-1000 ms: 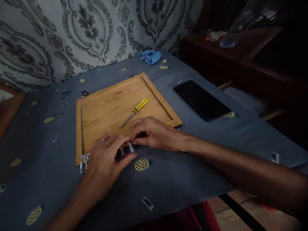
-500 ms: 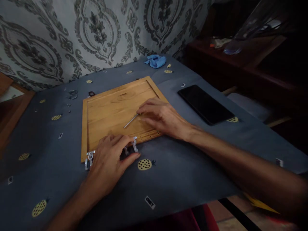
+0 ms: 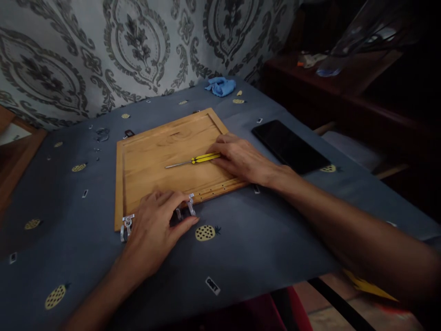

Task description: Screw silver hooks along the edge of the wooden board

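Note:
A framed wooden panel (image 3: pixel 161 156) lies flat on the table, with small dark holes along its front edge at the right. On that front edge, toward the left, sits a silvery metal fitting with curved prongs (image 3: pixel 191 205). My left hand (image 3: pixel 155 225) covers its middle, thumb and fingers around it; both ends stick out. Over the right of the panel, my right hand (image 3: pixel 241 158) grips the end of a screwdriver (image 3: pixel 205 158) with a yellow and black handle. The thin shaft points left across the panel, clear of the metal fitting.
To the right of the panel lies a black phone (image 3: pixel 291 145). A crumpled blue cloth (image 3: pixel 221 86) is at the back. Small clear items (image 3: pixel 102 134) rest at the left on the patterned grey tablecloth (image 3: pixel 255 262). Patterned fabric (image 3: pixel 138 46) hangs behind the table.
My right hand has shifted a little right and back. The screwdriver has swung flatter, and its yellow handle now shows. My left hand stays on the metal fitting.

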`<state>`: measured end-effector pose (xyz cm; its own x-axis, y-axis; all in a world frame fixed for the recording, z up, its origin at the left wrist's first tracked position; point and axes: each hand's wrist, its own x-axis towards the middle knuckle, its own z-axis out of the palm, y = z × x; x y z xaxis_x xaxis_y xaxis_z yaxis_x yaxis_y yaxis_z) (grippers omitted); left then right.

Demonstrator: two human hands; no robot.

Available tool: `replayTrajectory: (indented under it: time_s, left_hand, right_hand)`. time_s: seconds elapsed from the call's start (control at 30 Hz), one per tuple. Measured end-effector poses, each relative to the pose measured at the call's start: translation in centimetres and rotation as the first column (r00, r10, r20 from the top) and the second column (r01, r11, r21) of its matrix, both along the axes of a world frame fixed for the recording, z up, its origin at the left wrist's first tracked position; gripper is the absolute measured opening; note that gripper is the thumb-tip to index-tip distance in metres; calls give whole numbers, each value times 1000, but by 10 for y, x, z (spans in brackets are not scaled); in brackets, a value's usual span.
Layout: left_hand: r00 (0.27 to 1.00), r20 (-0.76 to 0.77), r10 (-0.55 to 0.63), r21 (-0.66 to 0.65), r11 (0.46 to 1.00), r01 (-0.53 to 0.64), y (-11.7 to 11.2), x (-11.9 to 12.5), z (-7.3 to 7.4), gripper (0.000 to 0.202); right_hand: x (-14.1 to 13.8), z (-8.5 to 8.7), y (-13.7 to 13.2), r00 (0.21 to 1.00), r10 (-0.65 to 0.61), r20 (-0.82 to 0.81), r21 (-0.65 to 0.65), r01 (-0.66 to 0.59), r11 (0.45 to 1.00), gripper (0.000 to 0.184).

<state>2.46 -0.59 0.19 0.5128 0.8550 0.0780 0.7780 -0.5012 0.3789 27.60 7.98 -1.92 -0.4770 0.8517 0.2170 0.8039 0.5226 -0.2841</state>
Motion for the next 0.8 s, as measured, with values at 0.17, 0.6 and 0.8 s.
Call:
replayTrajectory:
  time_s: [0.17, 0.6, 0.8]
  left_hand:
    - [1000, -6, 10, -8, 1000, -10, 0, 0, 0, 18]
    - [1000, 2, 20, 31, 999, -20, 1, 0, -3, 24]
    - [996, 47, 82, 5, 997, -83, 0, 0, -5, 39]
  right_hand:
    - [2, 3, 0, 983, 39, -181, -37, -47, 998, 18]
    - [-19, 27, -24, 485, -51, -873, -76, -31, 997, 38]
    - [-27, 30, -34, 452, -31, -892, -67, -62, 996, 39]
